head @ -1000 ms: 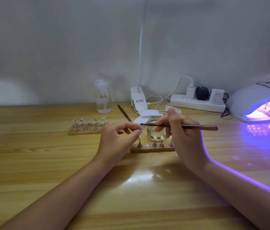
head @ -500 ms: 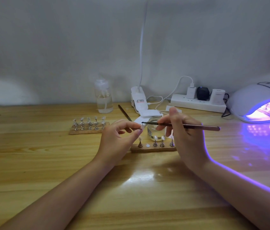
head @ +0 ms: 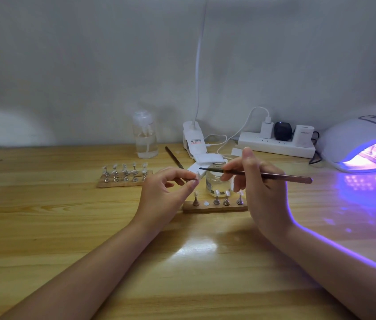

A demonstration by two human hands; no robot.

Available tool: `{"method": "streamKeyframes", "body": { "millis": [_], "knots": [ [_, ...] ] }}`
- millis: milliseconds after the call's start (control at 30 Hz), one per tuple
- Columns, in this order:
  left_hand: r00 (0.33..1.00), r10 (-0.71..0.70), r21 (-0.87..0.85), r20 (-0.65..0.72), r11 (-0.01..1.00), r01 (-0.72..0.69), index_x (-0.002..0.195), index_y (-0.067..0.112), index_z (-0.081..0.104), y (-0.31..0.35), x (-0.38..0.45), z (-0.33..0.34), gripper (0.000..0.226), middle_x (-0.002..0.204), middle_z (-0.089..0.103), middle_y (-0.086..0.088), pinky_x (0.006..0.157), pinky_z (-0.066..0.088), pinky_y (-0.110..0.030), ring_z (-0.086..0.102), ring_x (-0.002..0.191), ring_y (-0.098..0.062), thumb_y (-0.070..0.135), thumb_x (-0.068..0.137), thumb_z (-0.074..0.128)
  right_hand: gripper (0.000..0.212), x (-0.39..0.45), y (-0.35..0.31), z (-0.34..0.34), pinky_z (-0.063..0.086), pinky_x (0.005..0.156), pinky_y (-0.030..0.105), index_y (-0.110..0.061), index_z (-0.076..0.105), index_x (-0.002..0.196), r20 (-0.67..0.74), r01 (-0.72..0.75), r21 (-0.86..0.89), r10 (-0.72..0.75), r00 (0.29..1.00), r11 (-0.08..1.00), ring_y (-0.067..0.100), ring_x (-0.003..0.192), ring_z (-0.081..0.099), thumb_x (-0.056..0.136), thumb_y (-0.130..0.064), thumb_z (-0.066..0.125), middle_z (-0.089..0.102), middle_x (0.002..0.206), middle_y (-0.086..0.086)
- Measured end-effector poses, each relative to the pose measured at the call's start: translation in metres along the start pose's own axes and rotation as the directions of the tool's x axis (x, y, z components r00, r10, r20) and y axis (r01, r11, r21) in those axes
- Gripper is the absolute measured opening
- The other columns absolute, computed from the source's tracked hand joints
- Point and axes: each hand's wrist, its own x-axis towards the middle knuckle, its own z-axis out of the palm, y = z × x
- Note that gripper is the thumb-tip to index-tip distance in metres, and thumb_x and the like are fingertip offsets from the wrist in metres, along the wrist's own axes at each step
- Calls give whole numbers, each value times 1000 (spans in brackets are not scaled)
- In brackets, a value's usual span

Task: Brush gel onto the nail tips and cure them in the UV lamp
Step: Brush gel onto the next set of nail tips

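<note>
Left hand (head: pixel 166 195) raised off the tabletop (head: pixel 43 215), grip narrow: thumb and forefinger pinching a small stand with a pale nail tip (head: pixel 197 175) at the fingertips. Right hand (head: pixel 261 192) closed round a brush (head: pixel 258 173), held like a pen. Long axis of the brush near level, running from the right grip leftward toward the left grip; dark bristle end just beside the pinched nail tip, slightly above and beyond it, contact not clear. Handle end trailing off to the right of the right grip. Open gel jar (head: pixel 218 182) directly behind and between the two grips. Below them, a wooden holder (head: pixel 214 207) with four stands upright and one socket bare, probably the home of the pinched stand. Lit UV lamp (head: pixel 367 144) well out to the right of the right grip, a strip of tips inside it. Second holder (head: pixel 124 179) of tips off to the left of the left grip. Right hand nearer the lamp, left hand nearer the bare socket. Against half a second ago: bristle end drawn slightly back to the right from the left fingertips, a small gap opened; left pinch unchanged.
</note>
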Motion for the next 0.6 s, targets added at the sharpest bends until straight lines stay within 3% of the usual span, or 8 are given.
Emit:
{"method": "streamKeyframes", "body": {
  "millis": [167, 367, 600],
  "knots": [
    [1000, 6, 0, -3, 1000, -6, 73, 34, 65, -1, -1, 0, 22, 75, 67, 15, 67, 44, -12, 57, 72, 3, 13, 74, 72, 37, -2, 0, 2, 42, 50, 17, -12, 67, 68, 40, 8, -7, -7, 999, 1000, 13, 50, 54, 86, -34, 44, 66, 57, 2],
    [1000, -3, -17, -21, 1000, 3, 69, 35, 66, -2, 1, 1, 25, 69, 66, 20, 65, 42, -9, 57, 69, 6, 11, 73, 73, 47, -3, 0, 0, 38, 45, 14, -7, 63, 57, 14, 26, 24, -26, 1000, 999, 11, 42, 51, 91, -31, 42, 58, 47, 6],
    [1000, 1, -4, -10, 1000, -1, 73, 32, 66, -1, 0, 1, 21, 75, 67, 13, 66, 44, -13, 58, 72, 0, 12, 74, 73, 36, -1, 1, 2, 41, 52, 17, -17, 68, 69, 20, 6, -35, -5, 1000, 999, 11, 50, 51, 86, -37, 43, 67, 60, 1]
  ]
}}
